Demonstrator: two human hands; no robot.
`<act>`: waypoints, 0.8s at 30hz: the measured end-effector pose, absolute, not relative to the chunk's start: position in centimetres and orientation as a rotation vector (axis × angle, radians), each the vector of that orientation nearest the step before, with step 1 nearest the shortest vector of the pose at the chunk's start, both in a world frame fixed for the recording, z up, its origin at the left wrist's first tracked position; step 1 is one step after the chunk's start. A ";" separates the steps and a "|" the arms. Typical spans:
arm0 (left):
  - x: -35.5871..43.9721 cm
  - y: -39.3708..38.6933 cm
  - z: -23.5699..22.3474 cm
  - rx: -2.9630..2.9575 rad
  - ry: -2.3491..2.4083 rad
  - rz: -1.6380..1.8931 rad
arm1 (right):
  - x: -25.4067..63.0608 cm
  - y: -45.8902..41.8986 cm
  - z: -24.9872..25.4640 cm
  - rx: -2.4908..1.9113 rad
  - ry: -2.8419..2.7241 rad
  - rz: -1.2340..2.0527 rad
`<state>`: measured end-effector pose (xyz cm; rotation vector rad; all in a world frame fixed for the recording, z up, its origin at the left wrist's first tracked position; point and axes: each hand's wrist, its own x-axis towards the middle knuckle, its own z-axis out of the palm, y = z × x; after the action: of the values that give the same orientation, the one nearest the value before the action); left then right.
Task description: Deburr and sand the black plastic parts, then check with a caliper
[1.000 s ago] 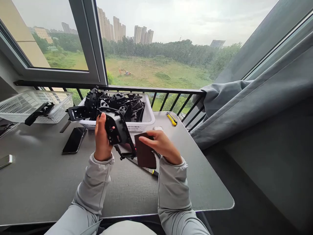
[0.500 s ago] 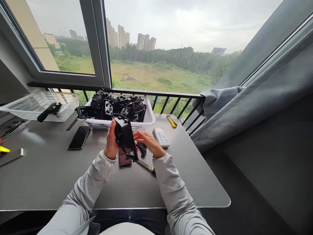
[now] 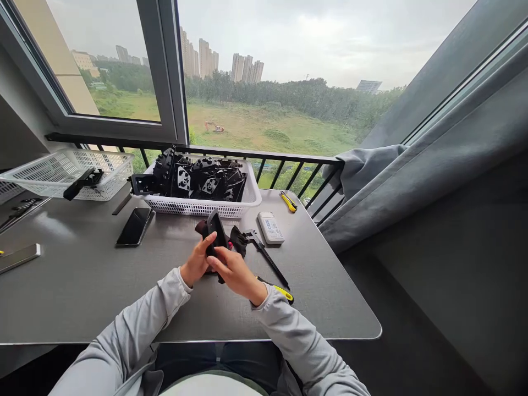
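Over the middle of the table, a black moulded plastic part (image 3: 217, 226) is tilted edge-up between my hands. Gripping its left side is my left hand (image 3: 197, 263), fingers closed on it. My right hand (image 3: 234, 270) is closed on the lower right side, fingertips pressed to the part. Behind the part lies a dark maroon flat item (image 3: 202, 227), mostly covered. A crumpled black item (image 3: 238, 241) and a black caliper (image 3: 270, 261) lie to the right. Partly under my right wrist is a knife with a yellow handle (image 3: 284, 293).
A white basket (image 3: 193, 208) heaped with black plastic parts stands at the back; another white basket (image 3: 117, 179) holds a black part. A phone (image 3: 135, 227) lies left, a white box (image 3: 270, 227) and a yellow utility knife (image 3: 288, 201) right. Railing (image 3: 264, 156) runs behind the table.
The black part has been turned edge-up and lowered towards me. My right hand, earlier spread beside it, has moved left and down onto it. The caliper now shows.
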<state>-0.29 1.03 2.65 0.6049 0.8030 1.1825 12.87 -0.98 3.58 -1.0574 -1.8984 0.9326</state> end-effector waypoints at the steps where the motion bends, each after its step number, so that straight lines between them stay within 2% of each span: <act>1: -0.7 1.2 2.6 0.600 0.814 1.180 | 13.1 -0.7 3.4 -1.033 -1.872 0.842; 3: -1.8 1.6 2.6 0.518 0.801 1.137 | 14.0 0.3 3.0 -1.089 -1.815 0.609; 5: -2.8 2.0 2.5 0.460 0.752 1.105 | 15.1 1.8 2.2 -1.371 -1.912 0.449; 7: -3.6 2.2 2.3 0.442 0.707 1.078 | 16.1 3.1 1.3 -1.595 -2.038 0.436; 12: -4.3 1.9 1.1 0.446 0.653 1.050 | 16.9 4.2 -1.3 -1.698 -2.043 0.473; 20: -4.3 1.6 0.0 0.468 0.700 1.020 | 17.2 4.3 -1.0 -1.556 -1.746 0.445; 24: -4.0 1.4 0.2 0.512 0.743 1.000 | 16.8 3.1 0.4 -1.223 -1.517 0.324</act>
<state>-4.05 1.42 0.23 0.5115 0.7431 1.0004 16.82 3.10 0.41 -1.2231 -1.5175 0.3237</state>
